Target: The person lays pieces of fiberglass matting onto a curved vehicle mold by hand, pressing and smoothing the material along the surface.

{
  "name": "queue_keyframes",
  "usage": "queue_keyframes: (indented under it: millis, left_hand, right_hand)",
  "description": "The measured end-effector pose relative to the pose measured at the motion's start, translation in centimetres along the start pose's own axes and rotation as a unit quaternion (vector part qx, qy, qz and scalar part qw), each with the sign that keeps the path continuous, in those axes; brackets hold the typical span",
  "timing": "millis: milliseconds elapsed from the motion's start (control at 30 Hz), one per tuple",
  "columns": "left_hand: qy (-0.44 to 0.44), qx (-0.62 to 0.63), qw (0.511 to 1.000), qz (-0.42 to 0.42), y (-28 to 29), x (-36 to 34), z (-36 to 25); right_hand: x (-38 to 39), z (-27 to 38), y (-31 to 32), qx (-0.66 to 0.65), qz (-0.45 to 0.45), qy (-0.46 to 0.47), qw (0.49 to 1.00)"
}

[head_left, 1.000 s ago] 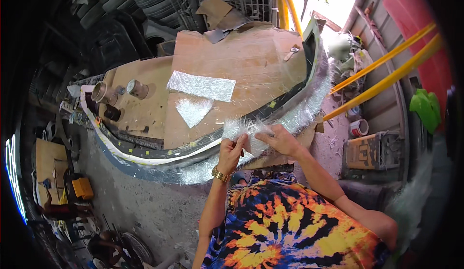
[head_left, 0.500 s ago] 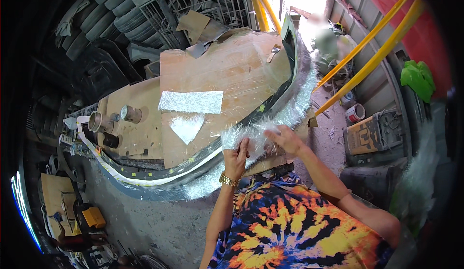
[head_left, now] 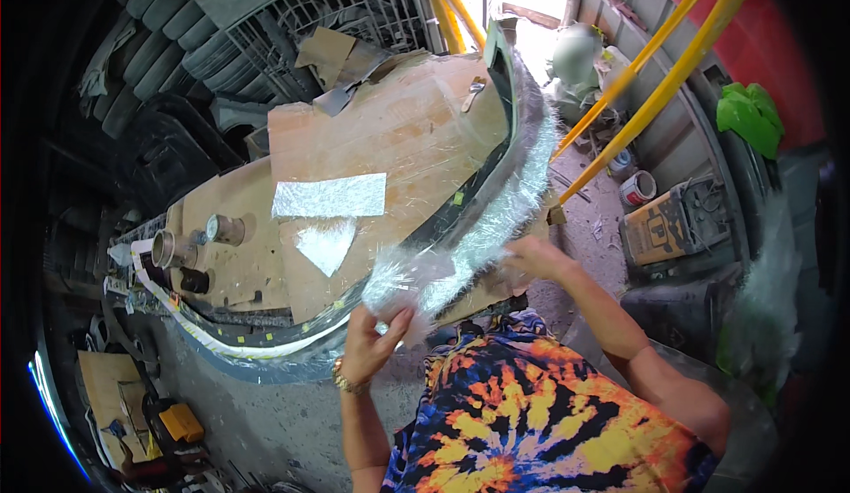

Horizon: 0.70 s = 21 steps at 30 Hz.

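Note:
My left hand (head_left: 374, 341) pinches a fluffy, translucent fibreglass-like mat (head_left: 403, 276) at its lower edge, over the curve of a long dark panel (head_left: 208, 338) with white edging and small yellow squares. Loose fibres fringe the panel's outer side up to the right. My right hand (head_left: 531, 258) is at that outer edge, right of the held mat; its fingertips are blurred among the fibres. On the cardboard work surface (head_left: 416, 117) inside the curve lie a white fibrous rectangle (head_left: 328, 194) and a triangular piece (head_left: 323, 243).
Cans (head_left: 226, 229) stand on the cardboard's left; a small brush-like tool (head_left: 474, 95) lies at its top right. Stacked tyres (head_left: 164, 15) and a metal cage are behind. Yellow bars (head_left: 655, 95), paint tins (head_left: 637, 188) and a wall line the right. Another person is partly visible at lower left.
My left hand has moved left and down with the fibre piece. My right hand has moved right, away from it, so the hands are farther apart. The view has shifted somewhat.

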<state>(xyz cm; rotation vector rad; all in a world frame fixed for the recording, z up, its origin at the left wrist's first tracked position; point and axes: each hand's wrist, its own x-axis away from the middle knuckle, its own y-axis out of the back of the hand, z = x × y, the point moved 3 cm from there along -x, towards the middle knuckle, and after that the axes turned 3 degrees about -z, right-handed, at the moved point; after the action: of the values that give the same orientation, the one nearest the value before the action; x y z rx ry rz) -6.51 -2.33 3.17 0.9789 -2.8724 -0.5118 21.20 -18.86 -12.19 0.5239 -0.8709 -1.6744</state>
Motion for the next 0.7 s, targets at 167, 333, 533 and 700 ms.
queue_keyframes:
  millis: [167, 333, 533, 700]
  left_hand:
    - [0.016, 0.047, 0.999, 0.009, 1.7, -0.4, -1.9]
    - [0.022, -0.088, 0.977, 0.192, 3.8, -2.9, -3.4]
    - [0.114, -0.078, 0.915, 0.380, 5.9, -5.9, -6.4]
    - [0.149, -0.141, 0.931, 0.301, 9.9, -5.4, -5.5]
  right_hand:
    - [-0.9, 2.2, -1.5, 0.075, 0.150, -0.043, 0.985]
    - [-1.8, 4.5, 5.5, 0.010, 0.018, -0.008, 1.000]
    - [-7.7, 20.5, 9.7, -0.346, -0.019, 0.255, 0.903]
    - [-11.3, 15.7, 4.0, -0.355, 0.472, 0.196, 0.783]
